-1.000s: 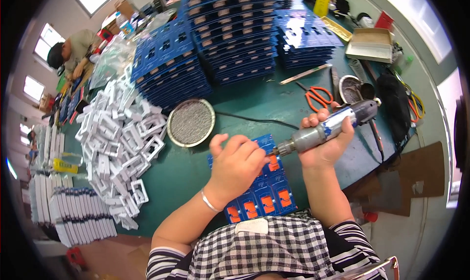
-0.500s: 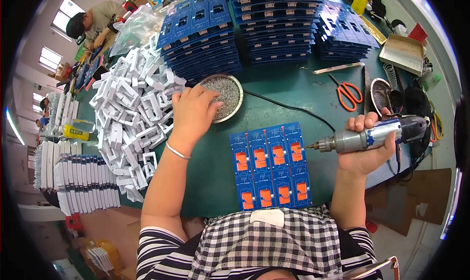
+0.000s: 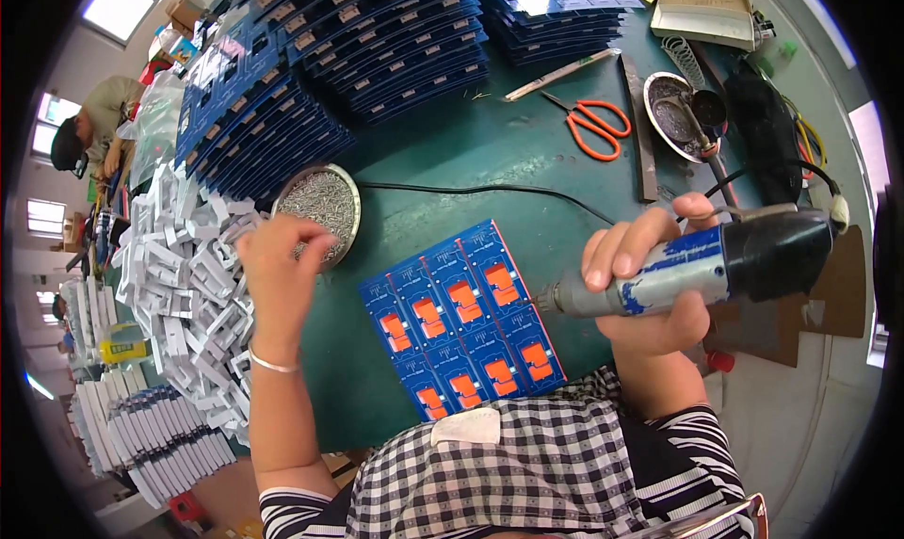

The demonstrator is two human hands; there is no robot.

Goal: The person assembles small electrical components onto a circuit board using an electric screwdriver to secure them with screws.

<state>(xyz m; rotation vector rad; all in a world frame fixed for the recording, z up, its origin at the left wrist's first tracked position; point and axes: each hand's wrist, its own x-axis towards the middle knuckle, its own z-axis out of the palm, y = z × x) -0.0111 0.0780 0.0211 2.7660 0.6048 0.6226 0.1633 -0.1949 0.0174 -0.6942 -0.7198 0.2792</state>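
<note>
My right hand [image 3: 657, 330] is wrapped round an electric screwdriver [image 3: 676, 264] with a silver and blue body and a black rear end. Its bit points left, close to the right edge of a blue circuit-board panel [image 3: 412, 287]. Several orange pieces show in the panel's sections, and it lies tilted on the green table in front of me. At the near edge of a round bowl [image 3: 355, 221] full of small metal screws, my left hand [image 3: 285, 271] has its thumb and fingertips pinched together. Whatever lies between those fingertips is too small to make out.
White plastic frames [image 3: 188, 299] are heaped at the left, beside tall stacks of blue panels [image 3: 386, 54]. A black cord [image 3: 471, 190] crosses the table. Orange-handled scissors [image 3: 603, 129], a metal bar [image 3: 637, 129] and another bowl [image 3: 656, 85] lie far right. A person [image 3: 104, 120] works at far left.
The view has swung to the right. My left hand has drawn back from over the screws to the bowl's near edge, its fingers now pinched. The screwdriver stays in my right hand near the panel.
</note>
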